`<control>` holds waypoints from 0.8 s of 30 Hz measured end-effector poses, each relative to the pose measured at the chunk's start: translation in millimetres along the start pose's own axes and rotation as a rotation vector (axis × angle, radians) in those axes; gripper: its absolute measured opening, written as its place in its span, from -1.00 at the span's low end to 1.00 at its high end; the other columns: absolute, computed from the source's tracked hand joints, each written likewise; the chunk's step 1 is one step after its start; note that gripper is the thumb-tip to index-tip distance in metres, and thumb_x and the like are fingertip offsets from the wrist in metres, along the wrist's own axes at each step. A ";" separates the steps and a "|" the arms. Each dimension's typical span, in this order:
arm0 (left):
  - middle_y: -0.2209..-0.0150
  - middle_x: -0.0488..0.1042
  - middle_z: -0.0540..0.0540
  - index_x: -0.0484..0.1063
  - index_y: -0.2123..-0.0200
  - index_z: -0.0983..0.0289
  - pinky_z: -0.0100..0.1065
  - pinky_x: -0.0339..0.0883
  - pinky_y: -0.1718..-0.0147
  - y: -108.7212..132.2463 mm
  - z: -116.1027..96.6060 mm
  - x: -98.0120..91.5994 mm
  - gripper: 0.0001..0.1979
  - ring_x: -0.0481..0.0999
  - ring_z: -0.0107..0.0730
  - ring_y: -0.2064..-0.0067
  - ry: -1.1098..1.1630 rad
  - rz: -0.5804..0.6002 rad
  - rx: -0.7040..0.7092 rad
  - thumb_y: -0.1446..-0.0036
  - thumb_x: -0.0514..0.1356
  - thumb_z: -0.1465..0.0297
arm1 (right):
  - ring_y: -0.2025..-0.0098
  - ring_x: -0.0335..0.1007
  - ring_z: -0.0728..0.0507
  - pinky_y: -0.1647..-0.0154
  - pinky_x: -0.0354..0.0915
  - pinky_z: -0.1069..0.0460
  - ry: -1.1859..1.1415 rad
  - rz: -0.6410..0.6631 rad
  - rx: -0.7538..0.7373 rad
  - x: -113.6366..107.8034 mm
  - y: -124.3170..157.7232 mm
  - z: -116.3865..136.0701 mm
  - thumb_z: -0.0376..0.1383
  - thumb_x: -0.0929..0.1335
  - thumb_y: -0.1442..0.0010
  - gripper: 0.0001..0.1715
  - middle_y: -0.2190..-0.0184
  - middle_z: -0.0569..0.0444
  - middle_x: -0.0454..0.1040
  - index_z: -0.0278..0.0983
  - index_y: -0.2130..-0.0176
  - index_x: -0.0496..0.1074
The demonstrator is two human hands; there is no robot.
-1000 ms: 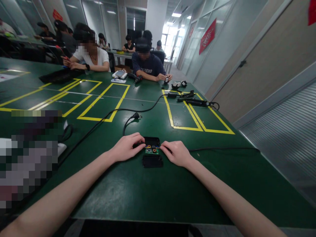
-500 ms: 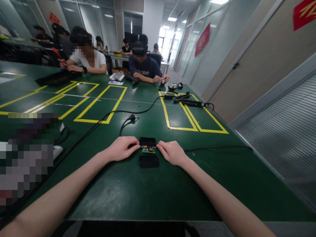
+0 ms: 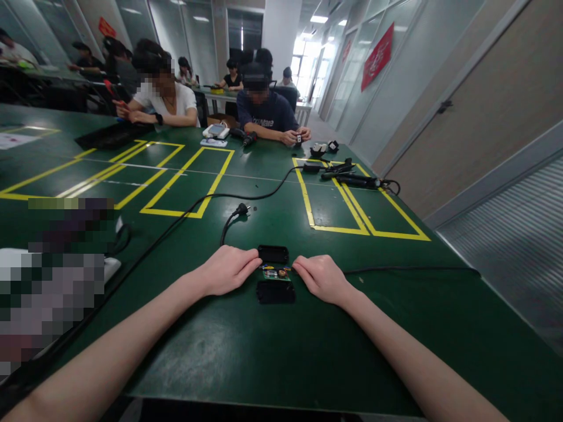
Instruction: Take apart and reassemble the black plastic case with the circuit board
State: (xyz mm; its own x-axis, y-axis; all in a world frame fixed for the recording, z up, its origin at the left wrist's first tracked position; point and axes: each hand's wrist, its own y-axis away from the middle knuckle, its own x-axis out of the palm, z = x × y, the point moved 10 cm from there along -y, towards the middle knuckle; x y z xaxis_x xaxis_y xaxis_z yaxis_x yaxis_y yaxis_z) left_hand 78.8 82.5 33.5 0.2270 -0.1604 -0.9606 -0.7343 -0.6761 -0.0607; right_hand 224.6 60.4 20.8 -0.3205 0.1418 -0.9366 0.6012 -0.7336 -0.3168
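Observation:
A small green circuit board [image 3: 275, 273] lies on the green table [image 3: 246, 346] between two black plastic shell halves, one behind it [image 3: 273, 254] and one in front of it [image 3: 275, 291]. My left hand [image 3: 229, 271] rests on the table with its fingers together, their tips at the board's left end. My right hand [image 3: 323, 279] has its fingers curled, with the tips on the board's right end. From there a black cable [image 3: 409, 269] runs off to the right. What the fingertips grip beyond the board is hidden.
A black power plug [image 3: 241, 208] and its cord lie just behind the shells. Yellow tape rectangles [image 3: 189, 181] mark the table. Black tools and cables [image 3: 352, 177] sit at the far right. Two seated people [image 3: 264, 114] work at the far edge. A blurred white object [image 3: 53, 281] lies at the left.
The view has shifted slightly. My left fingers now lie flatter against the board's left end. Both hands stay at the board.

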 end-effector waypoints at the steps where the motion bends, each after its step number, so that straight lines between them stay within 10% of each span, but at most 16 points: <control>1: 0.52 0.40 -0.01 0.29 0.37 0.23 -0.37 0.10 0.44 0.9 -3.4 -0.4 -0.62 0.45 -0.32 0.47 0.005 0.006 0.012 -0.52 -0.11 0.29 | 0.55 0.37 -0.06 0.42 0.05 0.05 -0.015 -0.012 -0.013 -2.4 1.6 1.6 -0.25 0.10 -0.54 -0.52 0.56 0.08 0.47 -0.27 0.34 0.39; 9: 0.64 0.29 -0.03 0.23 0.55 0.24 -0.38 0.05 0.52 7.1 -31.5 -3.4 -0.62 0.31 -0.41 0.60 0.132 0.065 0.140 -0.37 0.02 0.33 | 0.55 0.32 -0.03 0.40 0.10 0.06 -0.119 0.040 -0.089 -12.3 14.1 22.8 -0.22 0.08 -0.56 -0.48 0.56 0.10 0.44 -0.27 0.31 0.43; 17: 0.65 0.34 -0.07 0.29 0.55 0.23 -0.38 -0.04 0.59 7.5 -23.7 5.2 -0.35 0.32 -0.44 0.63 0.060 0.031 0.132 0.09 0.35 -0.24 | 0.55 0.36 -0.02 0.42 0.12 0.07 -0.133 0.115 -0.034 -5.4 9.0 18.2 -0.23 0.14 -0.54 -0.54 0.56 0.11 0.45 -0.28 0.31 0.44; 24: 0.60 0.40 -0.03 0.32 0.51 0.23 -0.34 0.06 0.55 4.9 -20.6 6.3 -0.56 0.37 -0.41 0.59 0.032 0.063 0.123 -0.30 0.17 0.06 | 0.46 0.46 -0.05 0.37 0.19 0.07 -0.226 0.114 -0.039 -5.7 8.4 15.0 -0.23 0.23 -0.49 -0.65 0.46 0.07 0.56 -0.26 0.26 0.50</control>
State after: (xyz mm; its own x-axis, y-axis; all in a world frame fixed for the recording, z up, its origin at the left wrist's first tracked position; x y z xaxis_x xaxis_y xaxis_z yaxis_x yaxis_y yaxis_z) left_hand 89.8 63.3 32.7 0.1967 -0.2239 -0.9546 -0.8200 -0.5712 -0.0349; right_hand 220.5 43.5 25.7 -0.4016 -0.0958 -0.9108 0.6690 -0.7098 -0.2203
